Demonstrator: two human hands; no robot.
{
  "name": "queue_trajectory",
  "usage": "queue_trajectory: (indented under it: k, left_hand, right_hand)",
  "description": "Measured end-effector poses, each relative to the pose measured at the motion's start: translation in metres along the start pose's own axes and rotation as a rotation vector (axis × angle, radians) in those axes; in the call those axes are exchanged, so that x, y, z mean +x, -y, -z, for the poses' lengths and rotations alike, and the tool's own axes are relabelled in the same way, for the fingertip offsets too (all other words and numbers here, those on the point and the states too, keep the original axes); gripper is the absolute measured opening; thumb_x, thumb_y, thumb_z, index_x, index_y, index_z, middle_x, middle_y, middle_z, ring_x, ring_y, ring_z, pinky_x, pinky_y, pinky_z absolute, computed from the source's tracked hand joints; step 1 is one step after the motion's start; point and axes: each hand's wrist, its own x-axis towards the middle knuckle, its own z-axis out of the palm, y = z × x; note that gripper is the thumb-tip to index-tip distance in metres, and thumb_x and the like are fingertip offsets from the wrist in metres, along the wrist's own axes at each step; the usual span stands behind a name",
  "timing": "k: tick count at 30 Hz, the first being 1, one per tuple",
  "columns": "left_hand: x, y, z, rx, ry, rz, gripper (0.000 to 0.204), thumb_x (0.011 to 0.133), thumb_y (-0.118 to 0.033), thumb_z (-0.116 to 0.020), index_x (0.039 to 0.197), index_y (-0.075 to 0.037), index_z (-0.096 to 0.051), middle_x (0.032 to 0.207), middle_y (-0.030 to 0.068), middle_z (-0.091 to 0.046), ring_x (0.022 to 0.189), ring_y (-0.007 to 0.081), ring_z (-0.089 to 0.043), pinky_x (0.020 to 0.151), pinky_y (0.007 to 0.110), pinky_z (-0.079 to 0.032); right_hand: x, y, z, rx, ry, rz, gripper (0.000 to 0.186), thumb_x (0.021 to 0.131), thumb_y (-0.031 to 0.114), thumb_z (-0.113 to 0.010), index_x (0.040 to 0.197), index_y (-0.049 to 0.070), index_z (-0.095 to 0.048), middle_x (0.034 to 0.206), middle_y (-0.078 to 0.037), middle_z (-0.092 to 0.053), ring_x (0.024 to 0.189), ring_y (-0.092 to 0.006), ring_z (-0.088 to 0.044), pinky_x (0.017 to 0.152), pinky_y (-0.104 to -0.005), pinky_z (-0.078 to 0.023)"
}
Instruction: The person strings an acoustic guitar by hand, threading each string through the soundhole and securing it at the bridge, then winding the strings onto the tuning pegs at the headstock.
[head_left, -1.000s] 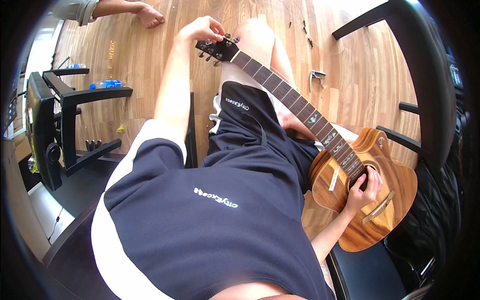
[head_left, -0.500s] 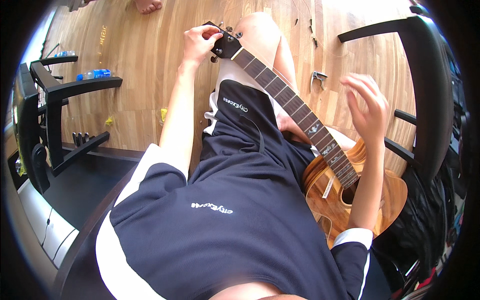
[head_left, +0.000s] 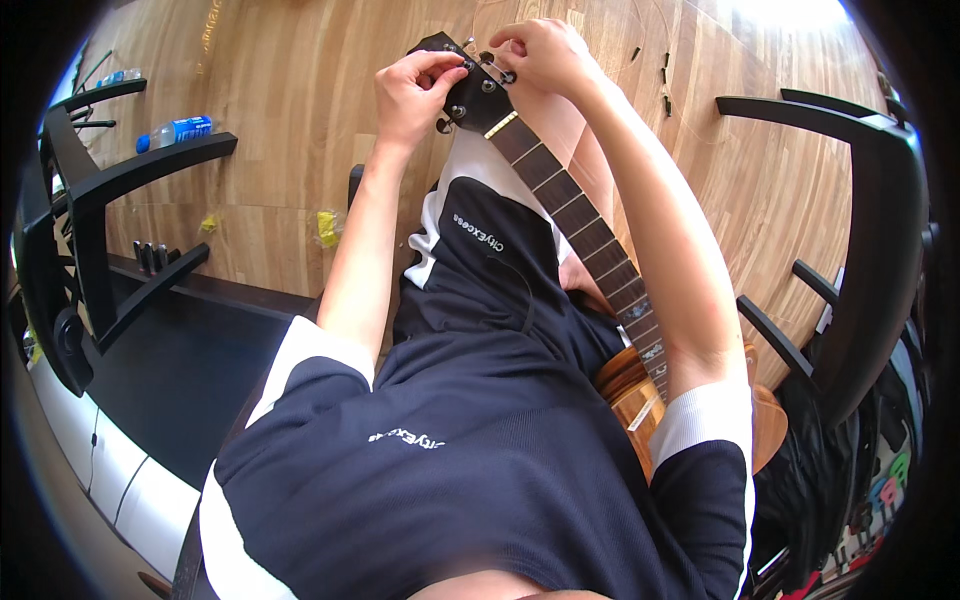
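A wooden ukulele (head_left: 565, 189) lies slantwise across my lap, its dark fretboard bare of strings. Its black headstock (head_left: 481, 106) points away from me, with metal posts and tuning pegs along the sides. The brown body (head_left: 625, 400) is largely covered by my right arm. My left hand (head_left: 408, 98) pinches thumb and fingertips together over a post on the headstock; whatever is between them is too small to see. Just right of the headstock, my right hand (head_left: 548, 52) has its fingers curled in close by the pegs. What it grips, if anything, cannot be made out.
Dark chairs stand on the left (head_left: 155, 165) and right (head_left: 868, 250). A blue-labelled water bottle (head_left: 178, 133) and yellow wrappers (head_left: 328, 228) lie on the wooden floor (head_left: 280, 120). Small dark pieces (head_left: 667, 85) are scattered at the upper right.
My right hand has swung from above the ukulele's body to the headstock, its fingers now curled in. The left hand stays pinched there. The capo on the floor is now out of sight.
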Motion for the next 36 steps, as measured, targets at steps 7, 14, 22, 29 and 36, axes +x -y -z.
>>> queue_trajectory:
  k: [7,14,22,29,36]
  left_hand:
    - [0.004,-0.005,0.001,-0.069,-0.001,0.034,0.011,0.081,-0.007,-0.078,0.091,-0.004,-0.077,0.079,0.0028,-0.074,0.067,0.0068,-0.066,0.062,0.022,-0.051]
    - [0.008,-0.009,0.001,-0.031,0.006,0.040,0.012,0.079,-0.009,-0.079,0.089,-0.004,-0.077,0.077,0.0050,-0.074,0.063,0.0094,-0.065,0.060,0.024,-0.051]
    - [0.003,-0.005,-0.005,0.034,-0.047,-0.067,0.013,0.080,-0.011,-0.079,0.091,-0.006,-0.077,0.077,-0.0002,-0.070,0.063,0.0046,-0.058,0.053,0.021,-0.041]
    - [-0.001,-0.009,-0.011,0.029,-0.113,-0.069,0.012,0.076,-0.007,-0.079,0.088,-0.004,-0.076,0.074,0.0010,-0.067,0.060,0.0070,-0.056,0.053,0.022,-0.041]
    - [-0.002,-0.007,-0.012,0.009,-0.131,-0.057,0.012,0.076,-0.007,-0.079,0.087,-0.004,-0.076,0.072,0.0012,-0.066,0.058,0.0068,-0.054,0.050,0.022,-0.038]
  right_hand:
    - [0.009,0.001,-0.004,-0.176,0.072,0.006,0.024,0.080,0.030,-0.066,0.099,0.021,-0.077,0.081,-0.007,-0.071,0.083,-0.0291,-0.069,0.080,-0.0398,-0.054]
    - [0.018,0.018,0.008,-0.190,0.233,-0.127,0.027,0.087,0.038,-0.067,0.110,0.027,-0.074,0.101,-0.007,-0.074,0.100,-0.0280,-0.068,0.089,-0.0398,-0.054]
    - [0.022,0.042,0.035,-0.185,0.378,-0.283,0.031,0.085,0.039,-0.065,0.110,0.023,-0.075,0.103,-0.007,-0.074,0.106,-0.0257,-0.067,0.090,-0.0399,-0.054]
    - [0.029,0.050,0.033,-0.275,0.407,-0.335,0.031,0.081,0.033,-0.059,0.106,0.022,-0.076,0.107,-0.008,-0.073,0.106,-0.0253,-0.067,0.092,-0.0400,-0.052]
    - [0.045,0.005,0.013,-0.134,0.453,-0.037,0.030,0.076,0.030,-0.068,0.106,0.026,-0.074,0.106,-0.004,-0.073,0.101,-0.0246,-0.068,0.089,-0.0373,-0.051]
